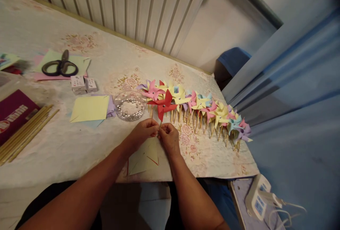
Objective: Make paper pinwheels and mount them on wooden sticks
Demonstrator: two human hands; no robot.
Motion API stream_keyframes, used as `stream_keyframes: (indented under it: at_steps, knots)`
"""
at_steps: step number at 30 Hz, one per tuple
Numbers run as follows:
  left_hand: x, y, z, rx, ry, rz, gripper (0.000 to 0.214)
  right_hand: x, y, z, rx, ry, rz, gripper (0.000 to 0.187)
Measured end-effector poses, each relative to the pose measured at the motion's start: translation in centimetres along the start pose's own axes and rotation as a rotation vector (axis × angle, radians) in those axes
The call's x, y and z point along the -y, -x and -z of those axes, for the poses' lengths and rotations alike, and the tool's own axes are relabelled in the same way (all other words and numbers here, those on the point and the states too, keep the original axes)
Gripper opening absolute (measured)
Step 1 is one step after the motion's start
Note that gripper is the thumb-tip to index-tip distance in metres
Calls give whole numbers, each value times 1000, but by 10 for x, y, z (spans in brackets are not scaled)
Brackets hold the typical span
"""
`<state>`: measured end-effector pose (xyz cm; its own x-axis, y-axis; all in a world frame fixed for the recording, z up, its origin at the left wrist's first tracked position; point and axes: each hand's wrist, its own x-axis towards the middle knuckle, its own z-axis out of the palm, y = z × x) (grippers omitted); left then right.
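A red paper pinwheel (pixel 164 107) stands upright in front of me on a thin stick. My left hand (pixel 147 129) pinches near the stick from the left, fingers closed. From the other side my right hand (pixel 169 137) has its fingers closed on the same stick, the fingertips of both hands almost touching. Beneath my hands lies a pale green paper sheet (pixel 143 157) with red paper edges showing. Just beyond the left hand sits a round clear dish (pixel 130 116) of small shiny metal pieces.
Many finished pinwheels (pixel 203 103) in pastel colours line the table's right side. To the left are yellow paper squares (pixel 90 108), small boxes (pixel 79 84), scissors (pixel 60 67) on coloured paper, and wooden sticks (pixel 29 133) by a purple box (pixel 16 115). A power strip (pixel 257 198) is at lower right.
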<state>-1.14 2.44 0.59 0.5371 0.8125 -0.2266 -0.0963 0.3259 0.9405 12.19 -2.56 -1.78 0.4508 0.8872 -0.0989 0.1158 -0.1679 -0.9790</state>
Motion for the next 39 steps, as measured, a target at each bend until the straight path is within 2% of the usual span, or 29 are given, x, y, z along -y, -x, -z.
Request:
stream_keyframes:
  at_steps: [39]
  knots:
    - [0, 1, 0, -30, 28, 14, 29, 0, 1, 0, 8, 60, 33, 9]
